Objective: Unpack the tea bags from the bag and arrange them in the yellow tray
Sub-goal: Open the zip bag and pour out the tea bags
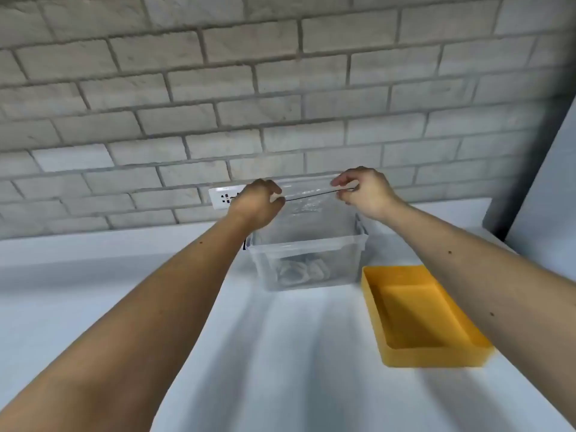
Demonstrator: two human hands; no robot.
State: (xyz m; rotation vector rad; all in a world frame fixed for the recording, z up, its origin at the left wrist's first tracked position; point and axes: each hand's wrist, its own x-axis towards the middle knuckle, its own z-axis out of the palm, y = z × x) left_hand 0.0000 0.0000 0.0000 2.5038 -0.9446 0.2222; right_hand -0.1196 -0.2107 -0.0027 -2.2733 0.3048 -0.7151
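Two bare forearms reach over the smooth white counter (280, 353) to a thin, clear plastic bag (311, 216), which hangs upright with its lower part inside a hard transparent box (305, 244) near the grey brick wall (280, 88). Its dark closing strip runs left to right, a little higher at the right, and the left hand (258, 201) and the right hand (364, 191) each pinch one end of it with curled fingers. Pale, blurred tea bags (299, 272) lie at the bottom, while the yellow tray (436, 358), rectangular and matte, sits just right of the box with its long axis pointing toward the wall.
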